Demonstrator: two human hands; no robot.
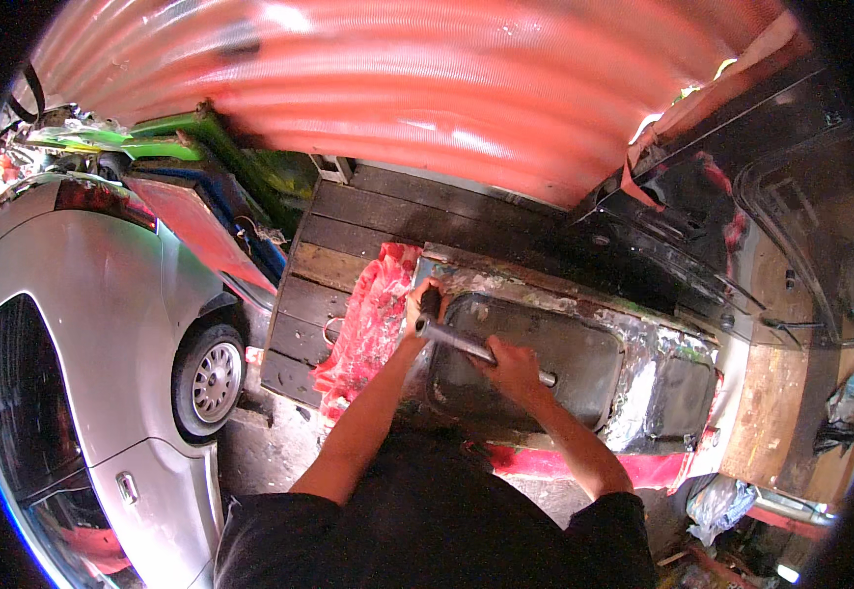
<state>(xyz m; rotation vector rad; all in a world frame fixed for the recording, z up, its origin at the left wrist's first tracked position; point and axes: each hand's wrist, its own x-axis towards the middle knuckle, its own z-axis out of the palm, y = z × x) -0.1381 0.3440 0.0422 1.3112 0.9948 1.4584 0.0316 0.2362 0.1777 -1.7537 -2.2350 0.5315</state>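
My left hand (414, 303) is closed at the upper left corner of a worn metal panel (535, 348) with rounded recesses. It grips the dark cylindrical end of a metal bar tool (461, 341); the exact kind of tool does not show. From that end, a silver shaft slants down to the right across the larger recess. My right hand (511, 367) is wrapped round this shaft near its lower half, and the tip sticks out past my fingers. Crumpled red cloth or sheeting (373, 324) lies beside the panel, next to my left forearm.
The panel rests over a dark plank platform (314, 290). On the left stands a silver car (142, 344), its wheel close to the platform. A black car panel (731, 216) leans at the right, above wooden boards (766, 417). Red corrugated sheeting (378, 88) closes the back. A plastic bag (716, 506) lies lower right.
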